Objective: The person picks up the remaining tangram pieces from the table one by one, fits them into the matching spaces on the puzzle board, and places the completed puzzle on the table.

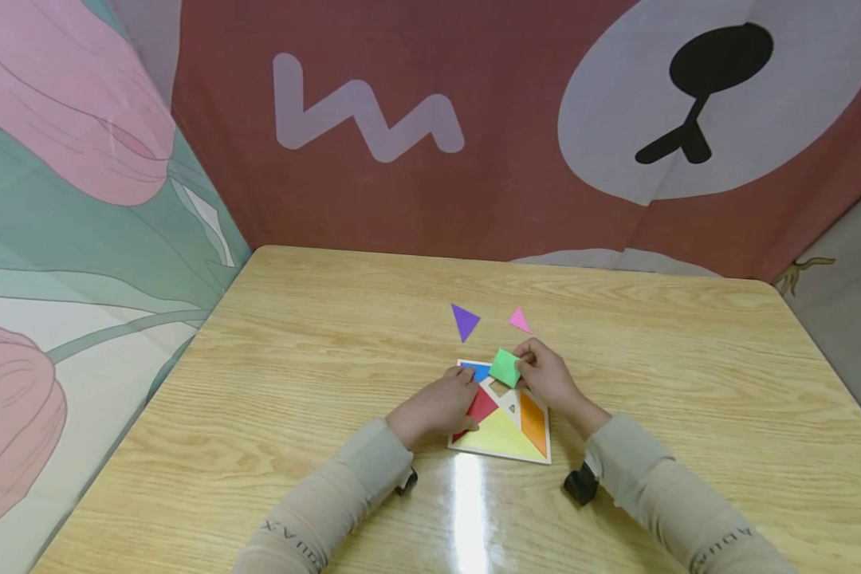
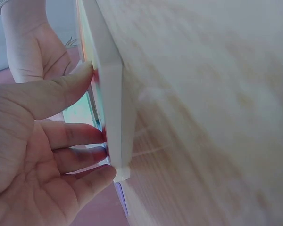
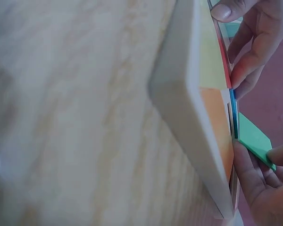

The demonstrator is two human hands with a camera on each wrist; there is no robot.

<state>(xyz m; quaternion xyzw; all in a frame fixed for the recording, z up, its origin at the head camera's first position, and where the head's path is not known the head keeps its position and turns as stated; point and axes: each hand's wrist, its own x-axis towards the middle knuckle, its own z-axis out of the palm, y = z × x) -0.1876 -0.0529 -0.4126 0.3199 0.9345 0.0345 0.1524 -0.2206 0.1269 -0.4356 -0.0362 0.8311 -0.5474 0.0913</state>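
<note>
A square tangram tray with a pale rim lies on the table. In it sit a yellow triangle, a red piece, an orange parallelogram and a blue piece. My right hand pinches a green square between thumb and fingers; the square is tilted over the tray's far side, as the right wrist view shows. My left hand rests on the tray's left side, thumb and fingertips touching its face and partly covering the red piece. Bare cut-outs show beside the orange parallelogram.
Beyond the tray, a purple triangle and a smaller pink triangle lie on the wooden table. A printed cloth hangs behind the table's far edge.
</note>
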